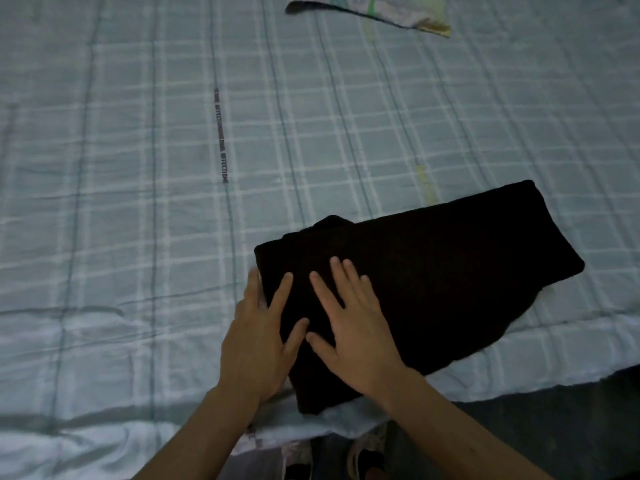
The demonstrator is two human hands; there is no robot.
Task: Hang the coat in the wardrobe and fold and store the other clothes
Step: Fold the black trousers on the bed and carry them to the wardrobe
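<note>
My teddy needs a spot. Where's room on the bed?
Bare bedspread lies left of the folded black garment, and between it and the patterned cloth at the far edge. It's crowded near the front, where left hand and right hand rest on the garment.

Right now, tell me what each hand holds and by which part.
Neither hand grips anything. The right hand lies flat on top of the folded black garment near its nearer end; the left hand rests straight-fingered across that end's edge.

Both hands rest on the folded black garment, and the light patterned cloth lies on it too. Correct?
Not fully. In the head view the light patterned cloth lies apart, far across the bed; left hand and right hand do rest on the folded black garment.
</note>
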